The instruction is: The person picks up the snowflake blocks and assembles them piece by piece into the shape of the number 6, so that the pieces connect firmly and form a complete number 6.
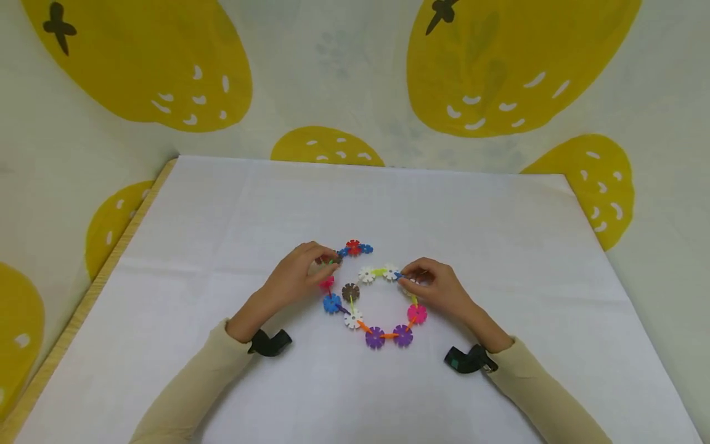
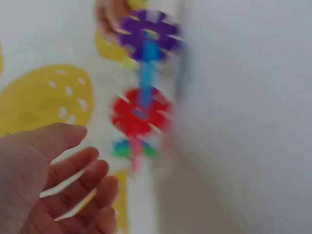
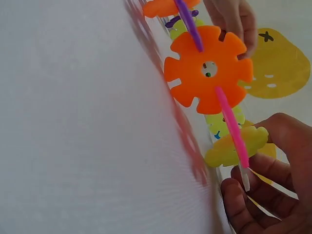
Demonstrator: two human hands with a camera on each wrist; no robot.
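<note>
Slotted plastic snowflake discs are linked into a ring (image 1: pixel 375 337) on the white tabletop, with a side chain curving up its left to a red disc (image 1: pixel 353 248). My left hand (image 1: pixel 302 271) is at that side chain, beside a brown disc. In the left wrist view the fingers (image 2: pixel 80 185) are loosely bent and apart from the blurred red disc (image 2: pixel 141 111). At the ring's upper right, my right hand (image 1: pixel 438 283) pinches a linked disc near a small blue one (image 1: pixel 398 276). The right wrist view shows its fingers at a yellow disc (image 3: pixel 236 146), beside an orange disc (image 3: pixel 208 70).
A white cloth covers the table (image 1: pixel 499 234), whose wooden edge (image 1: pixel 83 296) shows at left. Behind stands a backdrop with yellow fruit prints (image 1: pixel 521 61). Dark wrist devices (image 1: pixel 270 343) are strapped at both sleeves.
</note>
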